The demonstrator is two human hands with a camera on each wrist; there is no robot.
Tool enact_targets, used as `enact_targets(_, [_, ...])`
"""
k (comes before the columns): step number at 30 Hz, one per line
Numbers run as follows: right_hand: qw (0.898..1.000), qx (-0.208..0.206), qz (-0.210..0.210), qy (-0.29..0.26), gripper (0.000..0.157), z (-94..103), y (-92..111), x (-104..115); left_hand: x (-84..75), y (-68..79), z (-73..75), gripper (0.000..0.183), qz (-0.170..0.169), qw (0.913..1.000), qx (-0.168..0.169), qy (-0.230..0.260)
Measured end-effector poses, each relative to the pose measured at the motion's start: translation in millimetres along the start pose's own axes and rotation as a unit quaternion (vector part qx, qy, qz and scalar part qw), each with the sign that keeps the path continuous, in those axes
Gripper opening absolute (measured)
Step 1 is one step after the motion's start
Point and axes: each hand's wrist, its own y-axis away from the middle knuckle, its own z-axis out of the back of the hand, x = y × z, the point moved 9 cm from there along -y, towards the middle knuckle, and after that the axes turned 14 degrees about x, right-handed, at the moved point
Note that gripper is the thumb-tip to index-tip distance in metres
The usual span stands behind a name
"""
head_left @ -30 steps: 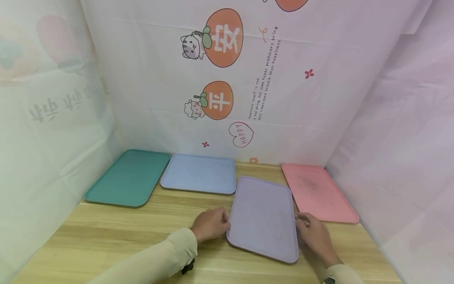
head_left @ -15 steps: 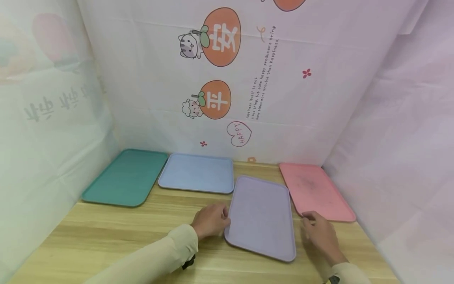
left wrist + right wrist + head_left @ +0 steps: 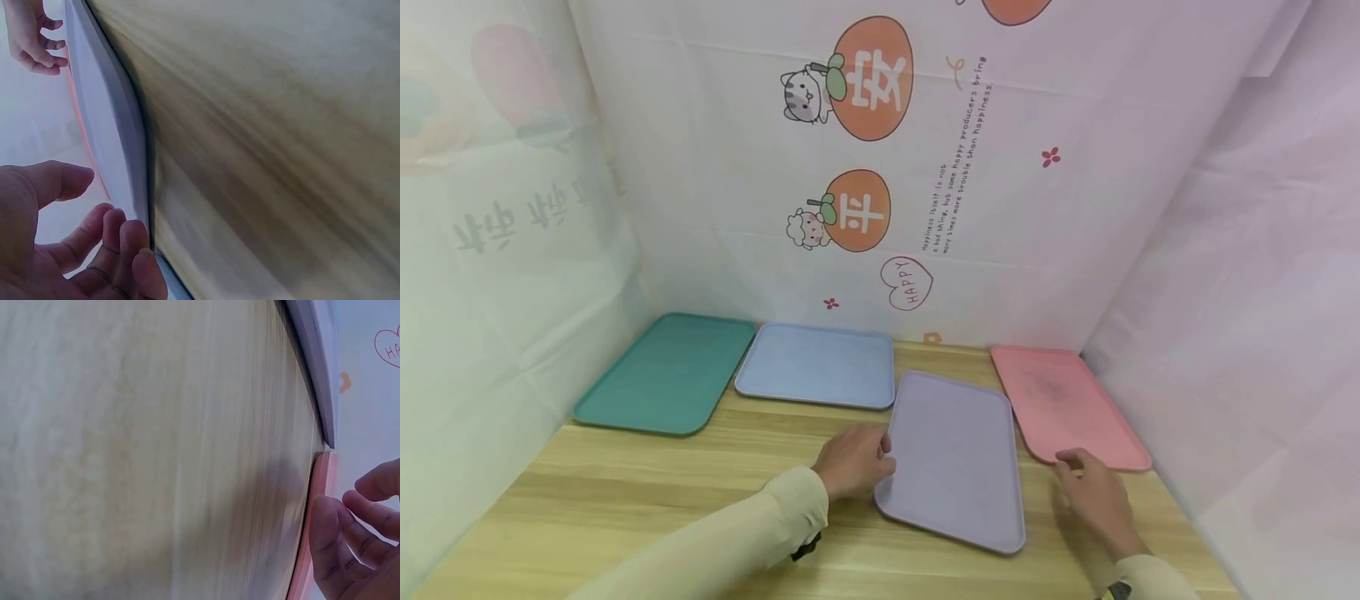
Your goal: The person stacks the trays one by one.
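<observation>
A lavender rectangular tray [image 3: 953,458] lies on the wooden table, slightly turned, its long side running away from me. My left hand [image 3: 855,461] is at its left edge, overlapping the rim in the head view. In the left wrist view that hand's thumb stands apart from loosely bent fingers [image 3: 112,231], with nothing between them. My right hand [image 3: 1097,497] hovers by the near edge of a pink tray [image 3: 1067,408], to the right of the lavender one. Its fingers [image 3: 369,537] are relaxed and hold nothing; in the right wrist view they overlap the pink rim.
Along the back wall lie a light blue tray [image 3: 820,367] and, at the far left, a green tray [image 3: 670,375]. White printed cloth [image 3: 1000,167] encloses the table [image 3: 625,500] at the back and both sides. The lavender tray's far corners lie close to the blue and pink trays.
My right hand has left the lavender tray's right edge and moved right to the pink tray's near edge. The left hand has loosened and shifted slightly over the lavender rim. The trays stay put.
</observation>
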Motion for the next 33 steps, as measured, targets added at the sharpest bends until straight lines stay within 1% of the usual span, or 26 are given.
enact_targets(7, [1.0,0.004,0.0,0.007,0.046,3.9,-1,-5,-10.4,-3.6,3.9,0.017,-0.01,0.9991,-0.011,-0.039])
enact_targets(15, [1.0,0.003,0.0,0.031,0.048,12.6,-2,-17,-14.0,-12.3,0.8,0.017,-0.013,0.9969,-0.019,-0.075])
enact_targets(19, [0.999,0.0,-0.007,0.041,0.049,19.2,-1,-22,-18.7,-15.4,1.9,0.017,-0.016,0.9965,-0.019,-0.079])
enact_targets(23, [0.999,0.005,-0.02,0.031,0.051,24.5,0,-26,-24.6,-17.1,2.2,0.017,-0.017,0.9968,-0.012,-0.077])
enact_targets(26, [0.999,0.007,-0.021,0.032,0.05,26.0,0,-26,-27.3,-16.9,2.6,0.017,-0.017,0.9966,-0.01,-0.079])
enact_targets(30, [0.999,0.001,-0.019,0.05,0.049,27.9,-2,-28,-27.5,-19.0,1.1,0.018,-0.019,0.9967,-0.01,-0.079])
enact_targets(33, [0.998,-0.003,-0.023,0.058,0.049,31.5,-3,-34,-28.9,-22.5,-1.6,0.017,-0.022,0.9963,-0.01,-0.082])
